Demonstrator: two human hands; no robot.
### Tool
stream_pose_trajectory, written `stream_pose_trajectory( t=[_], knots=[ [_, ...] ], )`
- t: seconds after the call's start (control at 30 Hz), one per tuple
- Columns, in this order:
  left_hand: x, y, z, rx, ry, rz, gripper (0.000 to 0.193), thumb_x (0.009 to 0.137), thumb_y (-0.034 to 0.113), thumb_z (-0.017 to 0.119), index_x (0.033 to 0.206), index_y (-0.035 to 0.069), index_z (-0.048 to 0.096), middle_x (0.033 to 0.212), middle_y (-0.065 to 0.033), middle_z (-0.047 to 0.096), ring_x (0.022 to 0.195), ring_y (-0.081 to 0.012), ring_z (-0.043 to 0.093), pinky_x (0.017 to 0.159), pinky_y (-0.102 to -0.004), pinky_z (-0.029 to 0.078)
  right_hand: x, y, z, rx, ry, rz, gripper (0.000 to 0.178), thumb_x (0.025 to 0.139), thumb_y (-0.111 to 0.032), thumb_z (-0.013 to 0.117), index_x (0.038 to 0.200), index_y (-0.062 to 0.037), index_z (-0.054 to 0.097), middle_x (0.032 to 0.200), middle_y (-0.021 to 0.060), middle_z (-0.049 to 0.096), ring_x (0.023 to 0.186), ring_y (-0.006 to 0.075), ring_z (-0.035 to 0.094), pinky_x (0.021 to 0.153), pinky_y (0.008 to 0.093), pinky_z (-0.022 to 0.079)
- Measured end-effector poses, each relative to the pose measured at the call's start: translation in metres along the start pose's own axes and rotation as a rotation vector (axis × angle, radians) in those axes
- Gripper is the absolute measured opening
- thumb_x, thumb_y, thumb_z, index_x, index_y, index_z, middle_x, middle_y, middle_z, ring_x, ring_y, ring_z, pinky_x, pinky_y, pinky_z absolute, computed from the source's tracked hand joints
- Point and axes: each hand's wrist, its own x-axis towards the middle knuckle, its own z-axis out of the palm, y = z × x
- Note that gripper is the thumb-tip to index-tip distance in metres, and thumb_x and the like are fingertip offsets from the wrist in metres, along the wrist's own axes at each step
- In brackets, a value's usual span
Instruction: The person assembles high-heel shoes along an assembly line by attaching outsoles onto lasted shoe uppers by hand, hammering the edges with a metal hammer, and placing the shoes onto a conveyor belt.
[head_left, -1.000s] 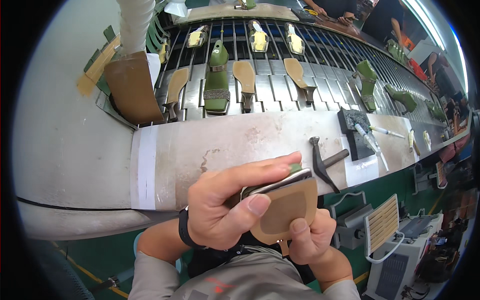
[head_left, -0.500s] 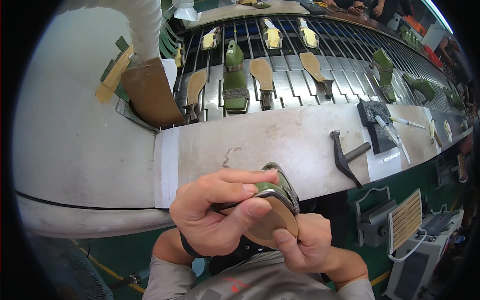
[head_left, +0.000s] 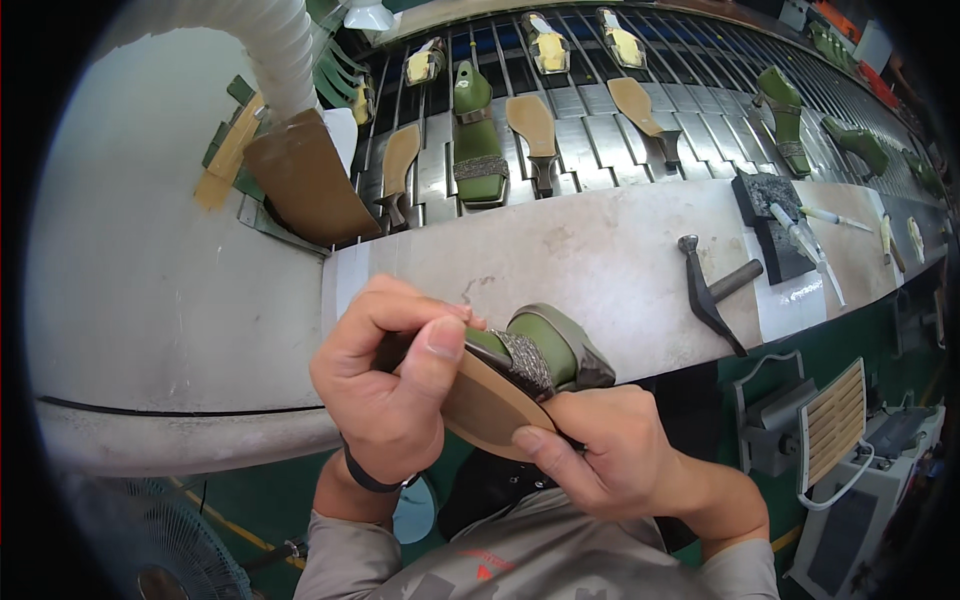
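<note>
— Conveyor [head_left: 580, 145] first, from the left: three heeled soles [head_left: 402, 155], lying apart from the strapped green shoes [head_left: 478, 140]. Plenty left there, I'd judge.

— And the one in work?

— Further along! Its tan sole [head_left: 490, 405] runs along the underside of the held shoe [head_left: 545, 335], up at the near edge of the bench [head_left: 600, 240]. Whether it's fixed for good, I can't tell.

— Hands, then?

— Left hand [head_left: 375, 385] nearly closed, thumb against fingers, pinching sole and shoe together at their left end. Now the right hand [head_left: 625, 455]: curled about the other side, thumb pressed flat on the sole's face, other fingers mostly hidden behind the shoe.

— Any tool in play?

— None in either grip! The hammer [head_left: 710, 295] lies on the bench, off to the right, touched by neither hand.
</note>
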Motion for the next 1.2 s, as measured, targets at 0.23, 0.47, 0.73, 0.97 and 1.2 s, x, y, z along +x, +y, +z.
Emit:
stream_pose_trajectory(
  t=[0.23, 0.47, 0.73, 0.97, 1.2],
  knots=[
    [-0.077, -0.109, 0.019, -0.045, 0.201, 0.023, 0.02, 0.104, 0.016, 0.07, 0.114, 0.001, 0.061, 0.122, -0.0173, 0.066, 0.114, -0.0258, 0.066, 0.105, -0.0397, 0.051, 0.012, 0.05, -0.016, -0.632, -0.127, -0.045, 0.019, 0.093, -0.021, 0.075, 0.088, -0.0057, 0.064, 0.076, 0.0107, 0.063, 0.063, 0.0327, 0.066, 0.058, 0.0439, 0.053],
    [-0.066, -0.115, 0.016, 0.074, -0.055, -0.008, 0.03, 0.095, -0.002, 0.073, 0.125, -0.001, 0.069, 0.135, -0.0193, 0.066, 0.118, -0.0262, 0.067, 0.102, -0.0359, 0.053, 0.0, 0.073, -0.04, -0.796, -0.126, -0.149, 0.026, 0.077, -0.007, 0.085, 0.1, -0.0051, 0.072, 0.138, 0.018, 0.062, 0.082, 0.0249, 0.067, 0.073, 0.0381, 0.057],
    [-0.044, -0.107, 0.019, 0.205, -0.283, 0.057, 0.03, 0.095, -0.003, 0.07, 0.125, -0.001, 0.073, 0.14, -0.0237, 0.067, 0.129, -0.0322, 0.066, 0.109, -0.0399, 0.051, 0.006, 0.095, -0.048, -0.746, -0.19, -0.251, 0.021, 0.081, -0.011, 0.081, 0.087, -0.003, 0.063, 0.142, 0.0179, 0.065, 0.084, 0.0284, 0.07, 0.074, 0.0405, 0.058],
    [-0.03, -0.107, 0.025, 0.463, -0.317, 0.334, 0.03, 0.084, -0.006, 0.08, 0.113, 0.001, 0.075, 0.125, -0.0187, 0.074, 0.115, -0.0371, 0.072, 0.097, -0.0421, 0.058, 0.007, 0.104, -0.048, -0.77, -0.164, -0.332, 0.014, 0.079, -0.013, 0.069, 0.092, -0.0069, 0.065, 0.13, 0.0194, 0.069, 0.085, 0.023, 0.071, 0.074, 0.0375, 0.059],
    [-0.026, -0.091, 0.043, 0.526, -0.212, 0.217, 0.024, 0.075, -0.001, 0.086, 0.095, 0.003, 0.073, 0.104, -0.0135, 0.076, 0.098, -0.0351, 0.074, 0.084, -0.0412, 0.06, 0.011, 0.099, -0.049, -0.765, -0.148, -0.318, 0.014, 0.078, -0.012, 0.072, 0.085, -0.0038, 0.063, 0.13, 0.0196, 0.071, 0.076, 0.0237, 0.069, 0.072, 0.0374, 0.057]
  ],
)
